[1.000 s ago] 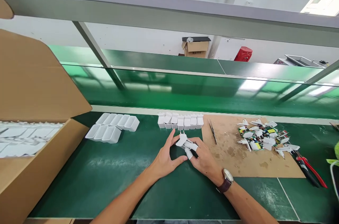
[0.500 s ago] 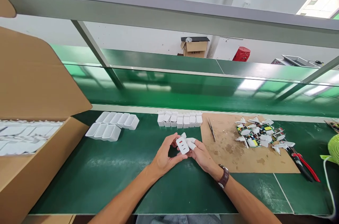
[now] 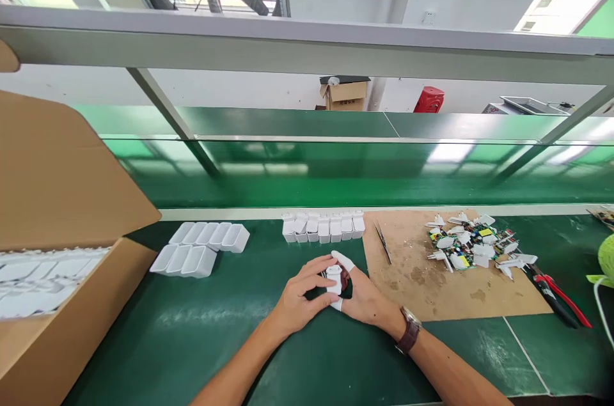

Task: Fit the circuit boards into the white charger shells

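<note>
Between my hands, above the green bench, is a small white charger housing [image 3: 334,279]. The fingertips of my left hand [image 3: 302,296] pinch it from the left, thumb below and fingers above. White finger covers sit on the thumb and forefinger of my right hand [image 3: 367,298], which closes round the housing's right side. The fingers hide part of it. Beyond them stands a row of white open cases [image 3: 323,228] by the bench's back edge. Two further rows of white cases [image 3: 192,259] lie to the left.
At left stands an open cardboard box [image 3: 96,304] filled with white parts. On the right, a brown sheet [image 3: 412,291] carries tweezers [image 3: 383,242] and a pile of circuit boards with white plug parts [image 3: 474,243]. Red-and-black pliers [image 3: 559,297] lie beside it.
The charger housing has been turned in my hands, so its slotted face no longer shows. My right hand has opened wider around it, and the head view has tilted up slightly.
</note>
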### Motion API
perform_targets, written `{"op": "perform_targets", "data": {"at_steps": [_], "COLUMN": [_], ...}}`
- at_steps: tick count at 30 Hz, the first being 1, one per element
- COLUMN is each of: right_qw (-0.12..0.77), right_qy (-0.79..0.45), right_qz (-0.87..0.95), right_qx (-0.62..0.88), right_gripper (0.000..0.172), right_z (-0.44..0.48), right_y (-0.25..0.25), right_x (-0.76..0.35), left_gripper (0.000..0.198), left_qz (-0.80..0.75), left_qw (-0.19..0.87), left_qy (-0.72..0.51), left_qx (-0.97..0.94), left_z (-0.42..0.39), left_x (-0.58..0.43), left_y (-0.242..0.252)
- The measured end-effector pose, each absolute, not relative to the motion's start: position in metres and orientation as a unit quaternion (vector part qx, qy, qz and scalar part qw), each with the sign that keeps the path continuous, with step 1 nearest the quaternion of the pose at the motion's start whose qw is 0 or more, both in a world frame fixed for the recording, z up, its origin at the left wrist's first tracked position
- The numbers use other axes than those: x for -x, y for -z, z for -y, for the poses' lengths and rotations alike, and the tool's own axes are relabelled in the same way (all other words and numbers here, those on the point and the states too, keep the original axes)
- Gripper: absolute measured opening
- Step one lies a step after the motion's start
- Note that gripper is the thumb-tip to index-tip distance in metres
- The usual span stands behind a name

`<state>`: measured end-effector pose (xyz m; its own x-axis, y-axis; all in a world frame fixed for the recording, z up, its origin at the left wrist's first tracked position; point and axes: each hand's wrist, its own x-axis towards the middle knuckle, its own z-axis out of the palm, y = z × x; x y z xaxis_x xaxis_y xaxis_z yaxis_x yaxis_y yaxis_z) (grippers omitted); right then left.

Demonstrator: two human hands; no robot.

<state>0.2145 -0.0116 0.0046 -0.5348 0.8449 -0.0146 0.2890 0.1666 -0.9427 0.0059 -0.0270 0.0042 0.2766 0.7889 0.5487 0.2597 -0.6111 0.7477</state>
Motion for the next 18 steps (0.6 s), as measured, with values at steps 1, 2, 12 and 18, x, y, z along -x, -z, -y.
{"op": "perform_targets", "data": {"at_steps": [1, 2, 12, 18], "right_qw": [0.270, 0.272, 0.311, 0.291], "right_qy": [-0.510, -0.504, -0.441, -0.460], "right_qz": [0.718, 0.723, 0.745, 0.742], "right_qx": [0.390, 0.387, 0.391, 0.391], "right_gripper": [0.088, 0.088, 0.090, 0.094], "right_z": [0.011, 0.010, 0.010, 0.011], "right_y": [-0.006, -0.007, 0.007, 0.007], "right_x": [-0.214, -0.214, -0.208, -0.208], "left_gripper": [0.015, 0.017, 0.022, 0.010], "left_qz": [-0.341, -0.340, -0.340, -0.405], "left_qw": [0.255, 0.236, 0.123, 0.084], "left_qy": [-0.488, -0.487, -0.456, -0.352], "left_qx": [-0.762, -0.769, -0.813, -0.839], "left_z": [0.028, 0.028, 0.030, 0.037], "left_x": [-0.007, -0.008, -0.006, -0.009], "left_y": [-0.004, -0.004, -0.020, -0.034]}}
